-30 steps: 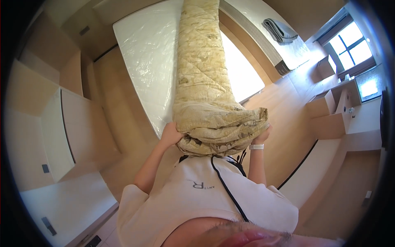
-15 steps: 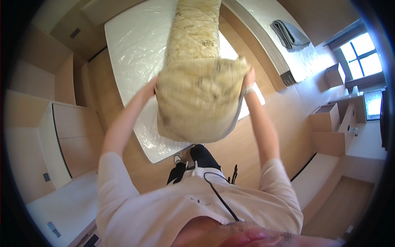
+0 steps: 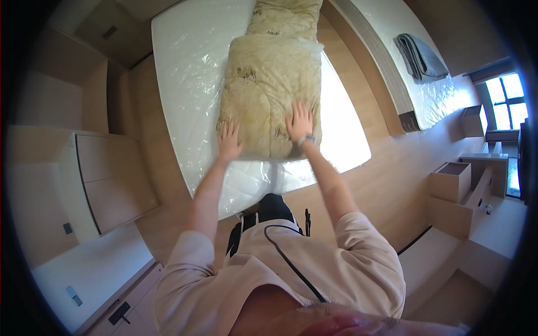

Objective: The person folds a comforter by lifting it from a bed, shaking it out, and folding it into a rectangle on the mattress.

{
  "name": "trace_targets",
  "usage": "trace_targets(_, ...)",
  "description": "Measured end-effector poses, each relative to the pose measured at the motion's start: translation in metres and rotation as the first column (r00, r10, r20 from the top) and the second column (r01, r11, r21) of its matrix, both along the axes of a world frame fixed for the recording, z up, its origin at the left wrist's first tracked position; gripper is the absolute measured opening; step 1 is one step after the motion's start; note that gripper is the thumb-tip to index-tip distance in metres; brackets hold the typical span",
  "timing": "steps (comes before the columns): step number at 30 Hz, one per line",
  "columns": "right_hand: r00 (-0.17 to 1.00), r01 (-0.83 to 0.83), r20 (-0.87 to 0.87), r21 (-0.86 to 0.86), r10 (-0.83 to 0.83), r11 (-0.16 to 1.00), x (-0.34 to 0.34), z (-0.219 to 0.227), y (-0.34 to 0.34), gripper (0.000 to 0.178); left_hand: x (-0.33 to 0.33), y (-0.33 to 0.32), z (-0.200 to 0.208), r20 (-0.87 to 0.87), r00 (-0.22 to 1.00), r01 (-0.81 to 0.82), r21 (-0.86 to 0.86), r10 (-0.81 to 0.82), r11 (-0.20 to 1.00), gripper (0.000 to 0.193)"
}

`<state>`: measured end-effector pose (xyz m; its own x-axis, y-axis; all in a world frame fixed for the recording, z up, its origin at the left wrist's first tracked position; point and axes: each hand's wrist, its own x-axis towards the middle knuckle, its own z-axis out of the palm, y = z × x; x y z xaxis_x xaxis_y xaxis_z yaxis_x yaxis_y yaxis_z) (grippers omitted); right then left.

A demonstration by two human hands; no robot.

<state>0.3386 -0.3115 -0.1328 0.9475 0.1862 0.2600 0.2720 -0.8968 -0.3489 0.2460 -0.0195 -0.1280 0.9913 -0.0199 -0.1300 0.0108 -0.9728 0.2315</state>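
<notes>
A yellowish-beige quilt with dark markings lies folded over on itself on a plastic-wrapped white mattress. Its doubled part is the near one, and a single strip runs on beyond it to the top of the picture. My left hand rests flat on the quilt's near left corner, fingers spread. Near its right edge, my right hand presses down with the palm, fingers also stretched out. Neither hand grips the cloth.
Right of the mattress, a second wrapped mattress on a wooden frame bears a folded grey blanket. Wooden drawer units stand at the right by the window. A cabinet is at the left.
The near end of the quilt, held up between both hands half a second ago, now lies folded away from me on the mattress. Both hands have let go and lie flat on it.
</notes>
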Motion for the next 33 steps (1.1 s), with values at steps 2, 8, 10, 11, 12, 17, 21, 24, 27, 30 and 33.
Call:
trace_targets(2,0.997,0.061,-0.038,-0.004,-0.062,0.998,-0.078,-0.039,0.006,0.067,-0.085,-0.009,-0.037,0.083,0.974,-0.181,-0.269,0.21,0.946,0.073)
trace_targets(8,0.955,-0.113,-0.268,0.066,0.127,0.991,-0.222,-0.032,0.016,0.069,-0.373,0.022,-0.119,-0.557,0.743,-0.633,-0.404,0.372,0.66,0.032)
trace_targets(10,0.776,-0.208,-0.585,0.116,0.236,0.971,-0.258,-0.078,-0.015,0.055,-0.414,0.047,-0.106,-0.804,0.46,-0.844,-0.265,0.376,0.466,0.035)
trace_targets(11,0.549,-0.297,-0.786,0.134,0.284,0.945,-0.271,-0.124,-0.044,0.046,-0.409,0.066,-0.1,-0.873,0.355,-0.87,-0.176,0.336,0.461,0.037)
trace_targets(12,0.272,-0.383,-0.916,0.179,0.296,0.906,-0.281,-0.154,-0.071,0.04,-0.399,0.086,-0.104,-0.913,0.282,-0.866,-0.11,0.295,0.487,0.04)
trace_targets(17,0.153,-0.123,-0.94,-0.324,-0.304,0.938,-0.325,-0.151,-0.141,0.04,-0.335,0.165,-0.126,-0.733,0.669,-0.159,0.02,0.123,0.987,0.042)
trace_targets(21,0.395,0.599,-0.905,0.121,-0.16,0.792,-0.358,-0.12,-0.105,0.035,-0.283,0.147,-0.089,-0.361,0.882,-0.469,-0.736,0.303,0.488,0.028)
trace_targets(24,0.413,0.685,-0.904,0.389,0.111,0.616,-0.409,-0.122,-0.092,0.031,-0.279,0.098,-0.071,-0.409,0.882,-0.467,-0.826,0.235,0.315,0.022)
trace_targets(27,0.412,0.535,-0.911,0.265,0.026,0.803,-0.479,-0.156,-0.068,0.041,-0.335,0.081,-0.106,-0.455,0.884,-0.453,-0.779,0.107,0.434,0.022)
trace_targets(30,0.366,0.371,-0.92,0.007,-0.139,0.929,-0.547,-0.174,-0.088,0.04,-0.408,0.078,-0.153,-0.537,0.839,-0.232,-0.499,-0.087,0.835,0.031)
trace_targets(33,0.377,0.257,-0.904,-0.108,-0.203,0.96,-0.586,-0.182,-0.108,0.04,-0.477,0.105,-0.187,-0.678,0.732,-0.464,-0.567,-0.065,0.68,0.034)
